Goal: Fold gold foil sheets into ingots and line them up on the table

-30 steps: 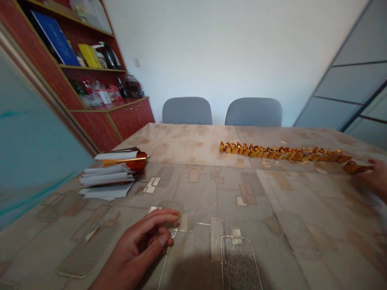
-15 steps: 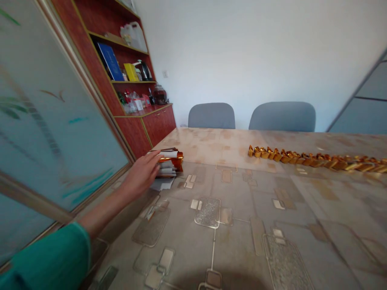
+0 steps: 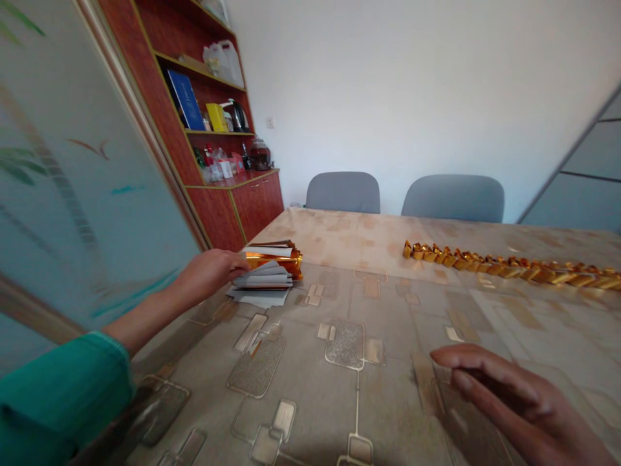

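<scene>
A stack of gold foil paper [image 3: 279, 262], with curled grey-white backs showing, lies at the left of the table. My left hand [image 3: 218, 266] is at its left edge, fingertips closed on the foil paper; how many sheets they pinch is hidden. Over the table's right front, my right hand [image 3: 514, 398] holds nothing, its thumb and fingers slightly apart. Beyond it, a long row of folded gold foil pieces [image 3: 504, 264] runs toward the right edge of the view.
A patterned cloth covers the table [image 3: 310, 388]. Two grey chairs [image 3: 343, 191] stand at its far side. Left are a red-brown shelf cabinet [image 3: 218, 207] and a frosted glass panel with painted palms [image 3: 97, 213].
My left hand has gone from lying flat over the foil stack to pinching its left edge, and more of the stack shows. My right hand has come into view at the lower right.
</scene>
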The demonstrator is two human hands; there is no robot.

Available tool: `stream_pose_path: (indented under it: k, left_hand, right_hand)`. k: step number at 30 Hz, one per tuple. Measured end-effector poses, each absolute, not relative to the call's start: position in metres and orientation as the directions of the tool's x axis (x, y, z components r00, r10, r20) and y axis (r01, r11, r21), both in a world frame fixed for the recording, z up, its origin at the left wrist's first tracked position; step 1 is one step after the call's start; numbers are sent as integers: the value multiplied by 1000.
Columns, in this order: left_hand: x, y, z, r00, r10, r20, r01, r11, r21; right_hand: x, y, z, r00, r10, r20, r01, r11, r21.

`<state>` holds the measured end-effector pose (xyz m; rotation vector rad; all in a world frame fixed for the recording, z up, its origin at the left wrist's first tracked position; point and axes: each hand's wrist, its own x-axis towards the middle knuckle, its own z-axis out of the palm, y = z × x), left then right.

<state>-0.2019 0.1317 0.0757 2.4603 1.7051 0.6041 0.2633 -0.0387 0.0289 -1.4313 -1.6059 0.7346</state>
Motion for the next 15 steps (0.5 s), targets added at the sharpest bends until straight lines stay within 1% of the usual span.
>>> stream_pose_path:
  k: [3, 6, 9, 11, 13, 15]
  left_hand:
    - [-201, 130, 77, 303, 917, 259, 908, -360, 214]
    - [-197, 124, 85, 294, 917, 269, 919, -349, 185]
    - [-191, 118, 100, 299, 910, 289, 906, -365, 213]
    - [-188, 116, 112, 291, 904, 314, 895, -373, 246]
    - [-184, 113, 121, 258, 895, 363, 886, -369, 282]
    - [-178, 106, 125, 213, 878, 428, 875, -366, 316]
  right_hand:
    - [265, -35, 27, 17, 986, 165, 479, 137, -867]
    - [262, -35, 27, 88, 983, 164, 458, 106, -882]
    - [255, -39, 28, 165, 975, 148, 419, 67, -905]
    - [253, -40, 29, 180, 975, 127, 397, 46, -917]
    - [252, -40, 29, 191, 976, 106, 368, 29, -929]
    - [253, -39, 29, 187, 982, 39, 296, -19, -955]
